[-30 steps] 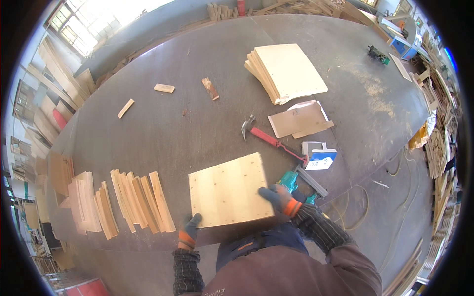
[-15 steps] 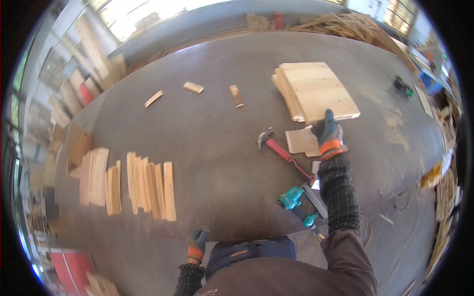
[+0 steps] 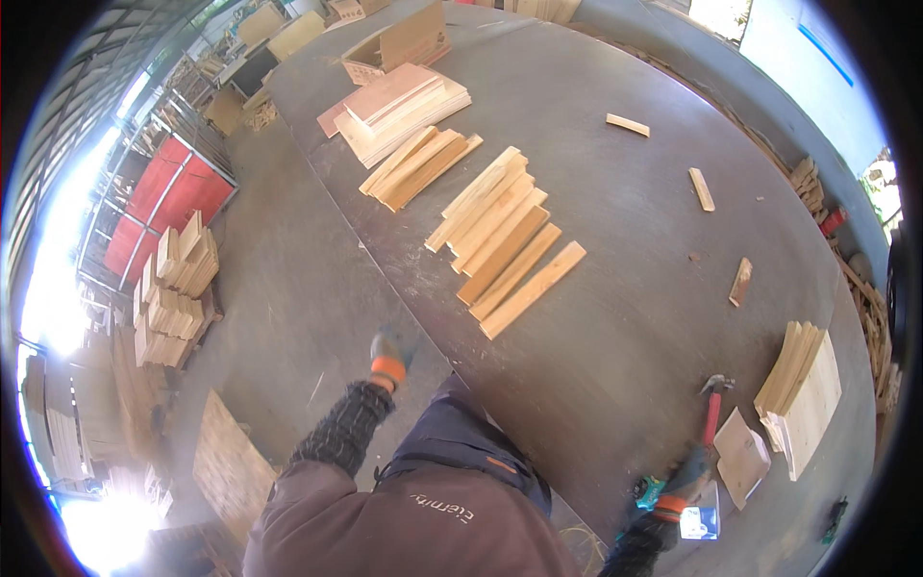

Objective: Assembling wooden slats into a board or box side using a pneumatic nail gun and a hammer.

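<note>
My left hand (image 3: pixel 391 352), in a grey glove with an orange cuff, hangs beside the table edge over the floor; its fingers are smeared by motion. Low on the right, my right hand (image 3: pixel 688 475), gloved alike, is over the tabletop by the handle end of a red-handled claw hammer (image 3: pixel 712 413). Its fingers are too blurred to read. Partly hidden beside that hand is a teal nail gun (image 3: pixel 649 492). Brown flat sheets (image 3: pixel 740 456) lie to its right, with a stack of pale wooden panels (image 3: pixel 810 404) beyond.
Rows of wooden slats (image 3: pixel 514 240) lie across the table (image 3: pixel 615 356). Farther off are stacked thin boards (image 3: pixel 409 111) and an open cardboard box (image 3: pixel 413 43). Small wood offcuts (image 3: pixel 702 189) are scattered at right. Piled wood pieces (image 3: pixel 173 288) stand on the floor at left.
The view has swung left, bringing the floor and slats into the middle. My right hand has come off the wooden panels toward the nail gun and hammer handle. My left hand has swung outward.
</note>
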### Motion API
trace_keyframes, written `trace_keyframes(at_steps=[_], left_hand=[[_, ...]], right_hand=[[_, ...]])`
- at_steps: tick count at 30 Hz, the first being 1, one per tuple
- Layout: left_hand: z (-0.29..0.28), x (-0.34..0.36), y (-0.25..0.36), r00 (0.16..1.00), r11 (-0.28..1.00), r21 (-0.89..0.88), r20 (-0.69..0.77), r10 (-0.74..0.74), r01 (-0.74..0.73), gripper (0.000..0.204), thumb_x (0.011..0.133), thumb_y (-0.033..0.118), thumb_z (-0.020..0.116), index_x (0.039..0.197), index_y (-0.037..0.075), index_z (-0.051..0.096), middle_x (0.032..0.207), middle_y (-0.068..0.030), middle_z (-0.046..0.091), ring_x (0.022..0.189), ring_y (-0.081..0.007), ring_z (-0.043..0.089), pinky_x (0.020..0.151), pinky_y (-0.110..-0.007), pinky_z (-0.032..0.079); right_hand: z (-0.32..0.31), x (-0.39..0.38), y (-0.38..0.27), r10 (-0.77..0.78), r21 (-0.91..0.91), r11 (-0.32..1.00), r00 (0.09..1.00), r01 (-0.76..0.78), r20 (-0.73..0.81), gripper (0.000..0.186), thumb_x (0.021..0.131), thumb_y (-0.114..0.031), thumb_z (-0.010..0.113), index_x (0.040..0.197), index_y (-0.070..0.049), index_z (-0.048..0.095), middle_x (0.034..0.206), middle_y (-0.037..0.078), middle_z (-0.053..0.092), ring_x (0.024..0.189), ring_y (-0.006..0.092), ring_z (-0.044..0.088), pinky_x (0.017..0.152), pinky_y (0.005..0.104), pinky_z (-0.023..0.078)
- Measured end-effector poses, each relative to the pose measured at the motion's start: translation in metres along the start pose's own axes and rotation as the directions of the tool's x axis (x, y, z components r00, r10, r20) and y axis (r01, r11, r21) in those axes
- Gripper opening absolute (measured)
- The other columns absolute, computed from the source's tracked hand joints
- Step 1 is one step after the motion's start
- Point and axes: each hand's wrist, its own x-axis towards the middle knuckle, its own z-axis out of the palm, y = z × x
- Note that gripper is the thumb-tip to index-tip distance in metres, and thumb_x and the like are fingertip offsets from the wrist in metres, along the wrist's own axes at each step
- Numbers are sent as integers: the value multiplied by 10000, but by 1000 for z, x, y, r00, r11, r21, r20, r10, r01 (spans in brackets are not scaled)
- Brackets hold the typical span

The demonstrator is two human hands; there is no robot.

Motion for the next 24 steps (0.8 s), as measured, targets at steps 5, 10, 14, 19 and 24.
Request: trace_keyframes(at_steps=[5,10,14,19,24], left_hand=[[-27,222,-8,957,958,-280,-290,-16,-69,602,856,381,858,1288,5,673,1295,-244,709,1240,-388,657,1012,-442,537],[-63,405,25,920,793,-584,-383,-84,-171,628,854,386,857,1311,-9,686,1220,-212,753,1147,-367,712,1016,-418,536],[-80,521,41,934,776,-612,-346,-92,-150,648,857,401,856,1326,-9,678,1230,-214,752,1150,-358,715,1006,-419,542],[-91,687,-1,926,590,-797,-310,-214,-131,675,847,450,864,1292,-32,707,1280,-246,737,1179,-368,711,1034,-414,533],[-94,746,20,936,630,-767,-124,-329,120,767,788,516,893,1277,-48,712,1259,-254,743,1178,-393,703,1038,-434,535]], right_hand=[[112,-96,70,178,-136,978,976,-161,127,287,1072,-216,591,1118,53,679,655,52,591,507,140,548,458,301,451],[207,-189,89,313,-268,926,936,-265,158,312,1026,-224,624,1117,66,696,673,99,629,529,189,599,478,343,514],[234,-216,90,443,-440,815,895,-377,53,321,991,-245,653,1147,28,718,731,137,680,563,226,650,514,384,556],[258,-235,63,589,-734,595,799,-327,121,239,1040,-303,601,1026,-71,658,866,57,692,786,170,640,679,357,533],[178,-222,111,577,-886,414,813,-210,77,444,1029,-498,563,1046,-89,734,760,59,697,703,189,662,651,370,541]])
